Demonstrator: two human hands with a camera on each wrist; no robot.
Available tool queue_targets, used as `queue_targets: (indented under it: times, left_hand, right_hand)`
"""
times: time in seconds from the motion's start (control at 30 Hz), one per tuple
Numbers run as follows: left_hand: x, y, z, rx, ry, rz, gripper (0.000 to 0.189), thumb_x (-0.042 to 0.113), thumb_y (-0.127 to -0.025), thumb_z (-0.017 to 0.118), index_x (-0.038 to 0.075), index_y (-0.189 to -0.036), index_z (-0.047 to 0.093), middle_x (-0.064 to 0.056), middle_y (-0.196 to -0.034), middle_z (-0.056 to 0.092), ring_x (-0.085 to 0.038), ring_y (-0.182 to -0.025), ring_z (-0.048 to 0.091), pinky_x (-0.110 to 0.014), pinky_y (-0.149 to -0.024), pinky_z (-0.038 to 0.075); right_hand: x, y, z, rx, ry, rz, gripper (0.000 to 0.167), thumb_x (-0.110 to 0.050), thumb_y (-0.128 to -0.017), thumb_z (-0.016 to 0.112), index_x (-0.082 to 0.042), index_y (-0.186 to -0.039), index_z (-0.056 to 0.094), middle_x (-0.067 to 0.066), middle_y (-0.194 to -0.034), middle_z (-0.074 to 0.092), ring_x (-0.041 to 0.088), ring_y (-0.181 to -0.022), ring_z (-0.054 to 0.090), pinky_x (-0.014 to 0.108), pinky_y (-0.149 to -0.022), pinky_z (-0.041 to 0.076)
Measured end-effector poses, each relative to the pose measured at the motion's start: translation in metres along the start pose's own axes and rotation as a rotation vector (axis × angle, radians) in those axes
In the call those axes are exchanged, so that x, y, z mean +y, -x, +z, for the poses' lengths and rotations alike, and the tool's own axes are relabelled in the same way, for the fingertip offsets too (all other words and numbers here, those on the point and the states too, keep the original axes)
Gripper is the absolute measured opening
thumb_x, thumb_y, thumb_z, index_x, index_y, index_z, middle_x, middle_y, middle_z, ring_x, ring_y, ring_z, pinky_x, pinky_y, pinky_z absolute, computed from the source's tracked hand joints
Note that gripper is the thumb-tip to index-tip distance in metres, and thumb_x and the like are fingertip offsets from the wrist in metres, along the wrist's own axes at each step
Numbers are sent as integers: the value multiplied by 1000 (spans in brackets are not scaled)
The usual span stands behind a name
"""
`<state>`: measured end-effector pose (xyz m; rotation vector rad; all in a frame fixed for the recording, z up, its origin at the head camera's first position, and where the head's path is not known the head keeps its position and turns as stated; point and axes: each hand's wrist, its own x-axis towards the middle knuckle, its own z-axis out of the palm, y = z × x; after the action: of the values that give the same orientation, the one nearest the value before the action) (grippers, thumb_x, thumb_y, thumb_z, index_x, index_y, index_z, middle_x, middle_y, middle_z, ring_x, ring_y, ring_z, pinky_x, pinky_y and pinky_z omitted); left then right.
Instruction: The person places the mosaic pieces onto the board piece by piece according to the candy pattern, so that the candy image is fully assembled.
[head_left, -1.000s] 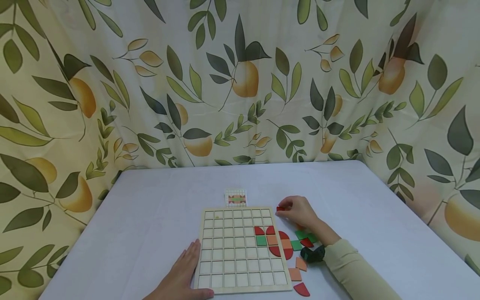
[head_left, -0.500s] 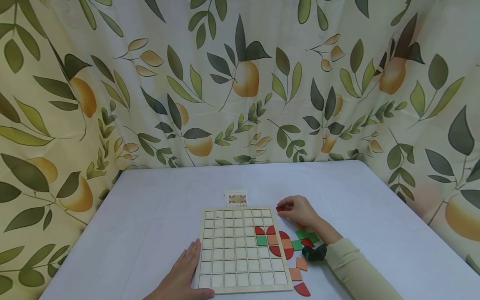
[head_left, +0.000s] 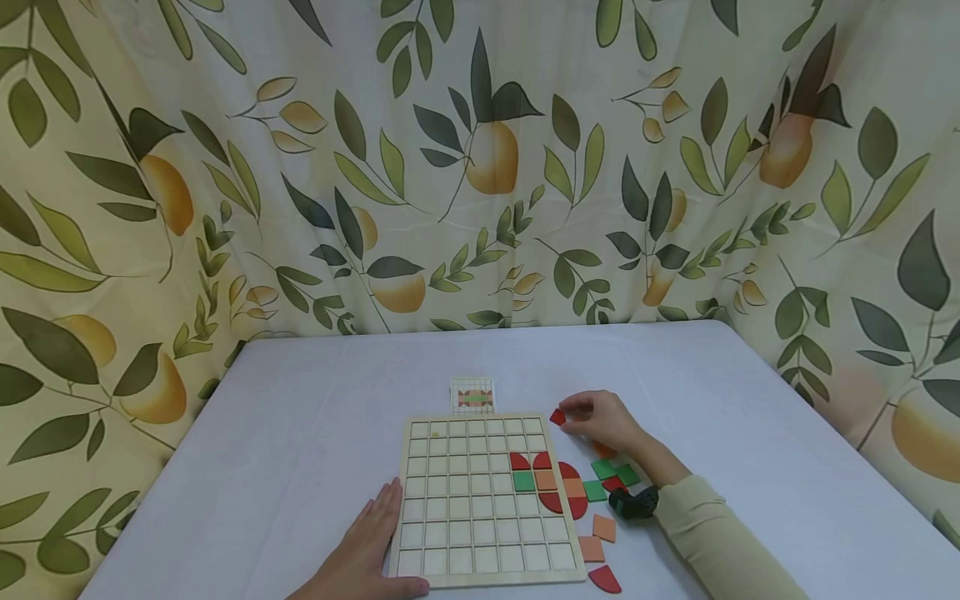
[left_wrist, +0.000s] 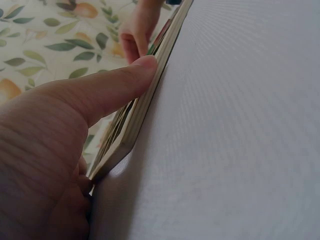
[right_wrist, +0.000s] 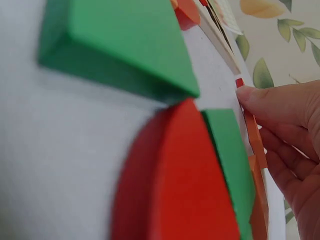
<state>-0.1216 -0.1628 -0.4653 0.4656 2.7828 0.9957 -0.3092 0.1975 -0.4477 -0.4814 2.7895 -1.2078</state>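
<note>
At the right of the wooden grid board, my right hand pinches a small red tile by its edge, close over the table. In the right wrist view the thumb covers most of that red tile. My left hand rests at the board's near left corner, fingers straight along the left side. Its thumb lies along the near edge in the left wrist view. Set in the board are two red quarter-circle tiles, a green square, an orange square and another red quarter circle.
Loose red, orange and green tiles lie right of the board, including a green square, an orange square and a red quarter circle. A pattern card sits beyond the far edge. A black device is on my right wrist.
The red tile at my right fingertips has turned and shows more of its face. My right hand has shifted very slightly right. My left hand and the board keep their places.
</note>
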Motion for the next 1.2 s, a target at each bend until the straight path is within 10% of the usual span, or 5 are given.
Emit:
queue_targets:
  times: [0.2,0.77,1.0,1.2]
  left_hand:
    - [1,-1,-1,-5,-21,-6,120,64,-65,68,-8,-143,11,-21,-149,12,-34,-137,8,-51,-106,10]
    - [1,0,-2,-6,-1,-10,119,63,-66,68,-7,-144,10,-20,-150,11,-33,-137,6,-44,-105,6]
    - [0,1,-2,-5,-2,5,118,63,-68,66,-8,-143,9,-22,-150,11,-35,-137,6,-4,-92,-14]
    - [1,1,-2,5,-7,23,117,62,-69,66,-8,-143,10,-22,-149,11,-35,-137,7,-4,-93,-14]
  right_hand:
    - [-1,-3,-3,-46,9,-12,35,-15,-75,77,-6,-108,68,6,-106,64,24,-100,56,41,-87,47]
    - [-9,-6,-9,-114,15,-14,29,-11,-75,77,-4,-102,69,4,-98,65,20,-90,57,38,-82,50]
    - [-8,-6,-7,-108,14,-52,29,-10,-74,77,-4,-102,69,3,-97,66,21,-90,58,39,-82,50]
    - [-5,-8,-8,-184,-42,-119,27,-5,-77,73,-4,-104,69,3,-101,66,21,-93,57,42,-86,47]
